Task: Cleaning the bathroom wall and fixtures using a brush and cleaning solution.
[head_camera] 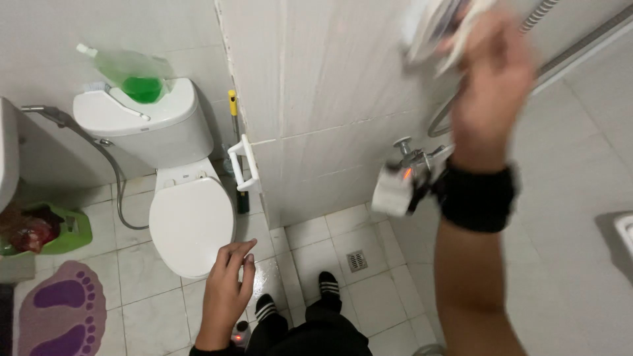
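Head view: right hand [491, 79] raised, fingers closed on blurred white shower head [432, 23]; left hand [227, 283] open, empty. Wet floor [395, 303] by toilet [191, 224] — slip risk; hose could snag tap [412, 155].

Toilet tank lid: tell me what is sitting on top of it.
A clear plastic bottle part-filled with green liquid lies tilted on the white tank lid. A brush-like edge peeks out behind it; the rest is hidden by the bottle.

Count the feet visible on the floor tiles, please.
2: left foot and right foot, both in black-and-white striped slippers on the floor at bottom centre, near the floor drain.
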